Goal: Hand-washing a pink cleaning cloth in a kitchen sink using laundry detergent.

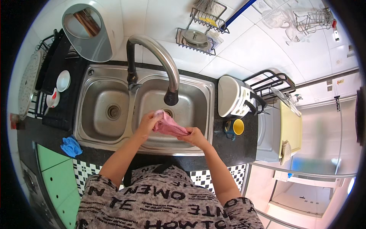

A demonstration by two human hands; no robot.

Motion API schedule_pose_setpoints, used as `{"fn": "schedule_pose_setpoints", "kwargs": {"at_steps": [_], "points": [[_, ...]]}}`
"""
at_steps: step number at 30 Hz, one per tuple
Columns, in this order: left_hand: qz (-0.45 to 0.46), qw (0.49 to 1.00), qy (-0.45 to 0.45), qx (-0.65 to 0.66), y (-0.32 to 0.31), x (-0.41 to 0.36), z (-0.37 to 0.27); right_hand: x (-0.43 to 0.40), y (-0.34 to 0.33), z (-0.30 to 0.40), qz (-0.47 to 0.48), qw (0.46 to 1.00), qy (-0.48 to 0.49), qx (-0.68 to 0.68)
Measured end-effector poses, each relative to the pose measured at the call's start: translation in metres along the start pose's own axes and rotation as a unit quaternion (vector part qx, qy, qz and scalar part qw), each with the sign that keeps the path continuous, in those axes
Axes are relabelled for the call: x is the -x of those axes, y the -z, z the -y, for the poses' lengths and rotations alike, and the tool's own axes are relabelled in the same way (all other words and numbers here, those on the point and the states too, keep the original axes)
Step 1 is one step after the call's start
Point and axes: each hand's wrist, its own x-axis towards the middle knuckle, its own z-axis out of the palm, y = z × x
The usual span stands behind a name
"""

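Observation:
A pink cloth (169,125) is stretched between my two hands over the right bowl of a steel double sink (197,100). My left hand (147,123) grips its upper left end, and my right hand (195,137) pinches the lower right end. Just above the cloth hangs the dark spout head of a curved metal faucet (163,53); no running water can be made out. The cloth partly hides the right drain (169,112). In the left bowl, the drain (113,111) is in plain sight.
A crumpled blue cloth (71,146) lies on the dark counter at left, near a black dish rack (61,94) with white bowls (63,80). To the right stand a blue mug (229,128) with yellow inside and a white container (228,96). Wire shelves (197,50) hang on the tiles.

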Motion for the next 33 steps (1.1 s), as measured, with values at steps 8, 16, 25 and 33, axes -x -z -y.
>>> {"fn": "schedule_pose_setpoints", "kwargs": {"at_steps": [8,16,25,33], "points": [[-0.101,0.987,-0.086,0.095,0.021,0.001,-0.002,-0.006,0.007,-0.027,-0.027,0.995,0.063,-0.071],[0.143,0.954,-0.196,-0.177,0.022,0.016,-0.009,0.008,-0.005,0.012,-0.026,0.895,0.121,-0.429],[0.159,0.979,0.042,0.121,-0.002,-0.005,0.011,-0.014,-0.030,0.002,-0.292,0.925,0.201,0.133],[0.033,0.973,0.090,0.210,-0.079,0.022,-0.009,-0.029,-0.044,0.018,-0.343,0.883,0.193,0.257]]}}
